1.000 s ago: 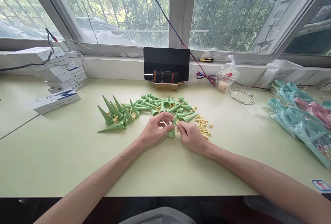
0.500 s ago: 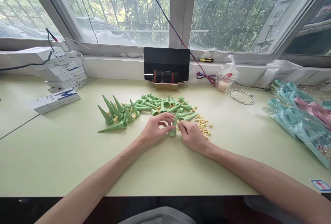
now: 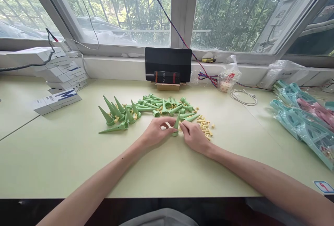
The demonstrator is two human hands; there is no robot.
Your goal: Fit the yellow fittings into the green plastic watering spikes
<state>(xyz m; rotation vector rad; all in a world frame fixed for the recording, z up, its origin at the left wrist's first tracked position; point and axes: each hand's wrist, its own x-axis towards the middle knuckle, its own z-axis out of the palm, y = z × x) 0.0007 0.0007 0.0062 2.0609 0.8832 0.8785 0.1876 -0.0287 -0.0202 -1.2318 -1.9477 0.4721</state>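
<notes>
A green plastic watering spike (image 3: 176,125) stands point up on the table, wide end down, between my two hands. My left hand (image 3: 157,130) pinches it from the left with thumb and fingers. Close on its right side, my right hand (image 3: 194,135) is closed in a pinch, and a small bit of yellow shows at its fingertips by the spike. Just right of that hand lies a heap of small yellow T-shaped pegs (image 3: 205,125). Behind my hands is a pile of loose green spikes (image 3: 164,107).
Several green spikes (image 3: 118,113) with yellow pegs in them stand upright at the left. Further left are white boxes (image 3: 57,101). A phone (image 3: 167,77) leans against a dark tablet (image 3: 168,59) at the back. Bagged teal plastic parts (image 3: 300,114) lie on the right.
The spike between my hands has shifted slightly right and upright. My left fingers have lowered and closed in on it. My right hand has barely moved.
</notes>
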